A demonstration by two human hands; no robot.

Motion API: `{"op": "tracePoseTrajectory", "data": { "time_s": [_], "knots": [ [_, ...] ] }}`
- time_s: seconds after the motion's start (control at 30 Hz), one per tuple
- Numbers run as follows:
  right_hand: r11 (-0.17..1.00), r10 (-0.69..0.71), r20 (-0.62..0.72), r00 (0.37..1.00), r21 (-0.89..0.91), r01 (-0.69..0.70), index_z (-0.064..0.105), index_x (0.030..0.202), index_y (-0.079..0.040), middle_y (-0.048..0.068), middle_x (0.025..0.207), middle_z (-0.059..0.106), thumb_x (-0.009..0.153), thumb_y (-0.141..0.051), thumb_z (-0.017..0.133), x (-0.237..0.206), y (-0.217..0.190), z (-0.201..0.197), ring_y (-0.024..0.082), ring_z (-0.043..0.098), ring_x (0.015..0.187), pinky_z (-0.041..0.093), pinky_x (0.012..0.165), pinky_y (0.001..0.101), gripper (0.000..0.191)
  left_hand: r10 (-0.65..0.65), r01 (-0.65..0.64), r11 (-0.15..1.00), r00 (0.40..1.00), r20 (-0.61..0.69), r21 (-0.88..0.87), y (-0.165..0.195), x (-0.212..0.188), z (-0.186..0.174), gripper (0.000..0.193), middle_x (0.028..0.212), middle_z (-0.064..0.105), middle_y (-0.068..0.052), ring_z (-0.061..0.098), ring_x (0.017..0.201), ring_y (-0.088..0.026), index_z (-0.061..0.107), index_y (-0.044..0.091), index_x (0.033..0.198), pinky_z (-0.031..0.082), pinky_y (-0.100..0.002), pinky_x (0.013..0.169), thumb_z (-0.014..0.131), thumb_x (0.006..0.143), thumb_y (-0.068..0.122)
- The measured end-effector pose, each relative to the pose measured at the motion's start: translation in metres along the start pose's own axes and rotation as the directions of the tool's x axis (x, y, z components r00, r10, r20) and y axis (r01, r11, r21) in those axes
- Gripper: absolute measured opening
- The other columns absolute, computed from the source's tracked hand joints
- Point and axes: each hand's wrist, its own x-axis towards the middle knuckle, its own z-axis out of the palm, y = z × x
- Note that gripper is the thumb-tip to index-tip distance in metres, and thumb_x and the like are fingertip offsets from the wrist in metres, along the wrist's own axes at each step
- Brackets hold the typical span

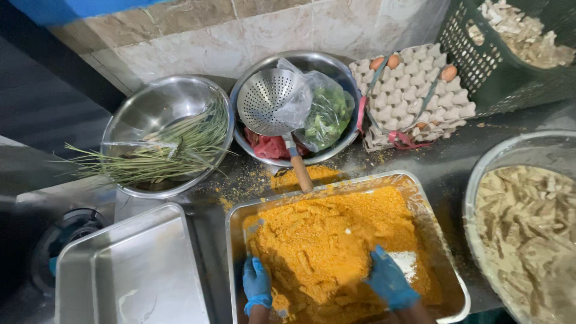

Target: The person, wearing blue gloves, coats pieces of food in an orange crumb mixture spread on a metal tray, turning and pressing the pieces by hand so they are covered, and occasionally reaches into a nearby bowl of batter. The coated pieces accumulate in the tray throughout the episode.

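**Gloved hands deep in the crumb tray**

Both blue-gloved hands, left and right, press into orange crumbs heaped in the near steel tray, fingers apparently loosely curled around coated strips. An empty tray sits left; a bowl of pale strips waits right on the bench.

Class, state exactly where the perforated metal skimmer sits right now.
In the head view, the skimmer lies top centre in the middle steel bowl, against a bag of greens, its wooden handle pointing toward the crumb tray.
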Motion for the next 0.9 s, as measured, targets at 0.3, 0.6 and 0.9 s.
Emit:
{"op": "tracePoseTrajectory", "data": {
  "time_s": [0.3,0.6,0.9],
  "knots": [
    [0.160,-0.321,-0.128,0.938,-0.984,-0.079,0.064,0.136,-0.001,0.015,0.134,0.067,0.102,-0.036,0.059,0.088,-0.095,0.014,0.024,0.063,0.124,0.046,0.107,0.0367,0.050,0.219,-0.219,0.972,0.976,-0.004,-0.083,0.020,0.010,-0.003,0.052,0.141,0.060,-0.022,0.058,0.129,-0.036,0.054,0.000,0.144,0.045,-0.041,0.106,0.047,0.105,0.035],
    [0.590,0.220,-0.349,0.911,-0.696,-0.409,0.065,0.135,-0.002,0.011,0.137,0.070,0.097,-0.038,0.062,0.128,-0.032,0.092,0.021,0.064,0.124,0.050,0.104,0.0344,0.053,-0.027,0.181,0.940,0.885,0.465,-0.288,0.084,0.035,0.030,0.067,0.145,0.063,-0.018,0.054,0.137,-0.031,0.062,0.002,0.139,0.042,-0.037,0.112,0.049,0.100,0.055],
    [0.563,0.512,0.083,0.855,-0.784,-0.261,0.061,0.137,0.000,0.010,0.143,0.066,0.094,-0.041,0.059,-0.017,-0.024,-0.008,0.017,0.064,0.128,0.051,0.106,0.0328,0.059,0.165,-0.269,0.954,0.838,0.520,0.132,0.010,0.014,-0.020,0.069,0.128,0.072,-0.018,0.066,0.123,-0.035,0.069,0.006,0.129,0.048,-0.041,0.105,0.040,0.097,0.060]
  ]
}}
